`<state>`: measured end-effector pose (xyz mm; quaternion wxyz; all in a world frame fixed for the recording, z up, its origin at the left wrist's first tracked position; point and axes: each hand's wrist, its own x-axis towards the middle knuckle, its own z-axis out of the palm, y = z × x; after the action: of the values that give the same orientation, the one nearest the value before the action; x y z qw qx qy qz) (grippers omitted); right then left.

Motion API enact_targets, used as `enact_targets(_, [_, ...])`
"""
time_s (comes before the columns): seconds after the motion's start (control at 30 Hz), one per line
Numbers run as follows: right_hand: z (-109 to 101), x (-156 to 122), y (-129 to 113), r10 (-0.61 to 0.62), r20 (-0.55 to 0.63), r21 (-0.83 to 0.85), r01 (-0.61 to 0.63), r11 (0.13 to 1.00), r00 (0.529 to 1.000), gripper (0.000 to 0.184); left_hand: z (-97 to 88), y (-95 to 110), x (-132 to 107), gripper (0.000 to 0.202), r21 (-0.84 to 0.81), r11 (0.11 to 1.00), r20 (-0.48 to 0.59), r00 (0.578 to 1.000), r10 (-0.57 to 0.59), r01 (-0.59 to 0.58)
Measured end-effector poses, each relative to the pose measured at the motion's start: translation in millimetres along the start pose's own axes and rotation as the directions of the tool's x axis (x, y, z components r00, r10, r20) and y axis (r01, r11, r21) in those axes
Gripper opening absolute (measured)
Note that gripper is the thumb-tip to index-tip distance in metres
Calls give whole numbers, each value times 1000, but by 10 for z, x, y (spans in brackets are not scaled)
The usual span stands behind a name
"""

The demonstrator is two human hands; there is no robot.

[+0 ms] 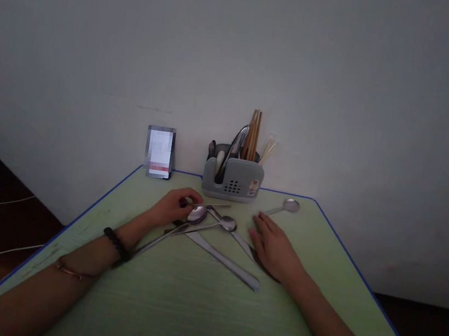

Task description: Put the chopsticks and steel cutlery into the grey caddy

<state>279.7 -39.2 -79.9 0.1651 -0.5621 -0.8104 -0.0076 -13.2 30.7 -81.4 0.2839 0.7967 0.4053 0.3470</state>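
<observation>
Head view: crossed cutlery [227,223] between left hand [175,205], right hand [277,251]; both grips unclear.

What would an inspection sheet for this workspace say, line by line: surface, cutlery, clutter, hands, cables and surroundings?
Surface: green table with a blue edge; darker marks near its left side.
Cutlery: metal cutlery lies loosely crossed mid-table; a separate spoon lies at the back right.
Clutter: grey caddy at the back, holding chopsticks and other utensils; a phone-like device, screen blurred, stands left of it.
Hands: left hand at the crossed cutlery, grip unclear; right hand, thumb and fingers apart, by the separate spoon's handle, contact unclear.
Cables: two thin pale cords, left of the table.
Surroundings: plain pale wall behind; dark floor on the left.
</observation>
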Motion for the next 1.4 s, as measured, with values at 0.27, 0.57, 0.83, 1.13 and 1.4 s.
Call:
enact_targets(0.27, [-167, -52, -287, -167, -7, 129, 166, 978, 986, 33, 16, 76, -17, 18, 163, 964, 99, 976, 194, -208])
enact_targets(0.57, [-90, -42, -283, -153, 20, 68, 152, 986, 988, 25, -13, 173, -50, 52, 212, 934, 353, 914, 200, -287])
enact_targets(0.83, [-131, -3, -409, 26, 159, -134, -5, 991, 987, 14, 5, 106, -15, 28, 139, 964, 354, 921, 164, -225])
enact_targets(1.13, [-234, -25, -427, 120, 286, -102, -95, 990, 951, 17, -5, 23, -13, 26, 67, 992, 329, 941, 82, -110])
enact_targets(1.4, [-127, -61, -441, 75, 199, -221, -30, 975, 977, 21, -26, 17, -14, 30, -164, 978, 225, 970, -90, 129])
